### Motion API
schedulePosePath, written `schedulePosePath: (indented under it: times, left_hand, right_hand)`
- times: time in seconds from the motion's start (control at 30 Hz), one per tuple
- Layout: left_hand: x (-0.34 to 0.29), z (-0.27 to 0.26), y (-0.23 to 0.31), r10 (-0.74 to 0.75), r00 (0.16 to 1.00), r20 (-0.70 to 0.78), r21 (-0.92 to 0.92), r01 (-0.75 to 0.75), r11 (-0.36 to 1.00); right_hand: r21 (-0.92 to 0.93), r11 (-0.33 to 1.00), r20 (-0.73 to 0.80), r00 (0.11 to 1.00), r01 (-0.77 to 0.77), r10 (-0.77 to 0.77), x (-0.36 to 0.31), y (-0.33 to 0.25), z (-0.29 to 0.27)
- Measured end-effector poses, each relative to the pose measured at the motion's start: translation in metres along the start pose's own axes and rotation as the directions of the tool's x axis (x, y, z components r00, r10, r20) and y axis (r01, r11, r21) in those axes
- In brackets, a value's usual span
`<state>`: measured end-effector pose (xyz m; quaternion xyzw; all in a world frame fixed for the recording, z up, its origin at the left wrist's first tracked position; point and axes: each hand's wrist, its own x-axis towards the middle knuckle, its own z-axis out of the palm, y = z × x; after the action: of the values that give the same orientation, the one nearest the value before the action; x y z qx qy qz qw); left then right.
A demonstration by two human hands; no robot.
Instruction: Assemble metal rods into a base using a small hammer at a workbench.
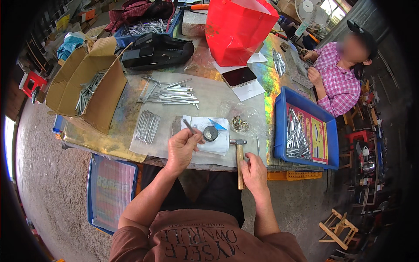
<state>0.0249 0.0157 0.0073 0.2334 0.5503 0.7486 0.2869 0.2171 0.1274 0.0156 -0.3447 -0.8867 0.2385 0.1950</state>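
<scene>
My left hand [185, 146] pinches a short grey metal rod [188, 126], tilted, beside a round black piece with a silvery middle [211, 134]. That piece sits on a white pad [218, 147], with a blue pointed patch [217, 124] near it. My right hand [255, 174] is closed at the wooden handle of a hammer [240, 168], whose metal head points toward the pad and whose handle reaches past the table edge. Behind the hammer head lies a clear plastic bag of small brassy parts [239, 124]. One thin silver rod [258, 146] lies right of the hammer.
Silver rods lie in a neat row [147, 126] and a loose pile [172, 94]. More fill a cardboard box [65, 94] and a blue tray [283, 126]. A phone [239, 77], red bag [238, 30] and black bag [157, 51] stand behind. A co-worker [340, 74] sits at right.
</scene>
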Motion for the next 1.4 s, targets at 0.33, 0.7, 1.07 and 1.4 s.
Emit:
schedulePosePath:
  times: [0.33, 0.7, 1.07, 1.4]
  left_hand:
    - [0.021, 0.008, -0.012, 0.092, 0.995, 0.024, 0.174, -0.095, 0.980]
    - [0.021, 0.010, -0.006, 0.159, 0.985, 0.073, 0.336, -0.175, 0.926]
    - [0.025, 0.007, 0.012, 0.309, 0.886, 0.344, 0.558, -0.458, 0.692]
    - [0.025, 0.008, 0.010, 0.395, 0.840, 0.372, 0.538, -0.542, 0.646]
  right_hand:
    - [-0.016, 0.969, 0.283, 0.928, -0.248, 0.243, -0.007, -0.011, -0.007]
    - [0.458, 0.772, 0.315, 0.893, -0.440, 0.322, -0.016, 0.021, 0.010]
    - [0.785, 0.556, 0.306, 0.951, -0.274, 0.037, 0.008, -0.034, -0.055]
    - [0.222, 0.895, 0.052, 0.912, 0.388, -0.408, 0.048, -0.099, -0.117]
